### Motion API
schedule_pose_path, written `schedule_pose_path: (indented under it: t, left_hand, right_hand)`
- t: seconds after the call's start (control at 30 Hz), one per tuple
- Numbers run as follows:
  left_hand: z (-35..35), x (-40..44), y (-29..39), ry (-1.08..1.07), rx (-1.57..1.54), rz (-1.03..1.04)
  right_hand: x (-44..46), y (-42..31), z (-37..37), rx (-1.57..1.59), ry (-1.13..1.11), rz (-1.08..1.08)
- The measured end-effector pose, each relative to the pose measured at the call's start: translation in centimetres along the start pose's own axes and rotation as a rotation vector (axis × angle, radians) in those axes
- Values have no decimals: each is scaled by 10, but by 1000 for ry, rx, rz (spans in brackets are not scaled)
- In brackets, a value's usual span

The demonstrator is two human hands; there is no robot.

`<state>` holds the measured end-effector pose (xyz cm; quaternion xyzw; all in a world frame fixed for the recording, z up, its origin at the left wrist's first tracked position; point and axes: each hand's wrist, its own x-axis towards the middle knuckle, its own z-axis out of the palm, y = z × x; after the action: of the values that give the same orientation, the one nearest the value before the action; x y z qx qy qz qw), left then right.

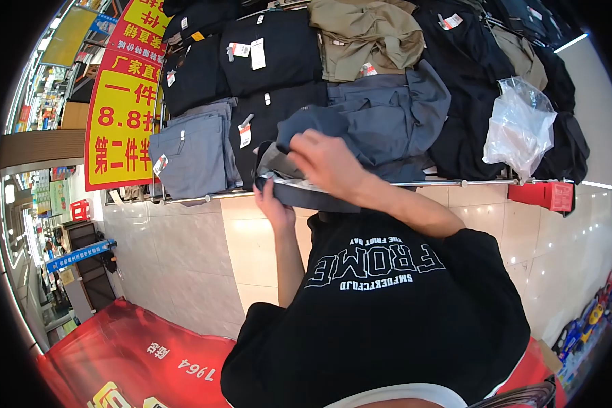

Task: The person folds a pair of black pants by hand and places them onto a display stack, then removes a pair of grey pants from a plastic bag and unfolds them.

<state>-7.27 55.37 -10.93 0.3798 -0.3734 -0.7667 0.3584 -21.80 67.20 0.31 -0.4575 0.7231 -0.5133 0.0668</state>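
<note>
Dark grey trousers [313,124] are held up in front of my chest at the edge of the display, with the lighter inside of the waistband [277,161] turned toward me. My left hand [274,204] grips the waistband's near edge, thumb up. Above and to the right, my right hand [323,160] has its fingers curled over the cloth; its fingertips are partly hidden. Just behind lie grey trousers [394,112] spread loosely, and a folded black pair [241,119] with a white and red tag.
Folded trousers in black, grey and khaki [367,34] cover the rack, which has a metal front rail [449,183]. A clear plastic bag [520,126] hangs at the right above a red box [544,196]. A yellow and red sign [121,115] stands at the left.
</note>
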Motion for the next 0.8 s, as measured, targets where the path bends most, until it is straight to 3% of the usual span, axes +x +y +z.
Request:
schedule_pose_path:
  t: [0.13,0.27,0.33,0.4,0.5,0.57,0.6,0.67,0.7,0.8]
  left_hand:
    - [18,-18,41,-109,-162,-55]
    - [19,-35,37,-1,51,-41]
    - [6,-32,38,-163,-76,-235]
    - [-5,-30,36,-104,-96,-290]
    - [-39,-12,18,-211,-81,-432]
    - [-53,1,3,-2,305,5]
    - [-51,3,10,108,324,71]
    - [-85,20,11,295,460,94]
    - [-96,25,15,303,456,97]
    - [-95,21,30,179,1017,-51]
  right_hand:
    - [-22,-9,44,41,-309,-55]
    - [-33,-18,61,148,-328,-99]
    - [-34,-21,56,245,-309,-172]
    - [-36,-20,55,247,-374,-160]
    - [-40,-11,59,229,-406,-121]
    - [-34,0,55,142,-358,-49]
    - [-24,5,43,81,-328,-6]
    - [-10,22,22,-66,-159,69]
    - [-3,31,9,-62,-54,84]
    - [5,39,-19,-141,76,120]
